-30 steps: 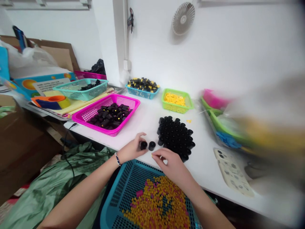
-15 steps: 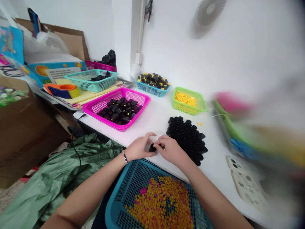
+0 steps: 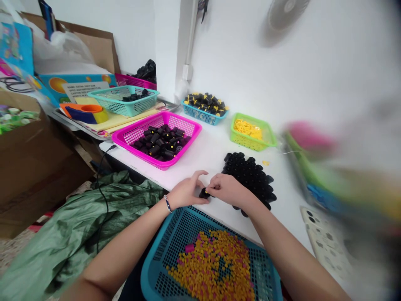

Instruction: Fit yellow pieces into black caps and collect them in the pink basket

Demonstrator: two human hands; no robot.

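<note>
My left hand rests at the table's front edge, thumb and fingers curved around a small black cylindrical piece. A small yellow bead shows at the top of that piece. Against it press the pinched fingertips of my right hand; how far the bead sits in the piece is hidden. Right behind my right hand, many black cylindrical pieces stand upright in a tight cluster. Below both hands lies a teal basket with loose yellow and pink beads.
A magenta basket of black pieces stands left of centre. Farther back are a blue basket of black-and-yellow pieces and a lime basket with yellow parts. A phone lies at right; a green sack covers the lower left.
The view has shifted slightly, so most things sit a little farther right. My right fingertips have closed in on the yellow bead; my left hand still holds the black piece.
</note>
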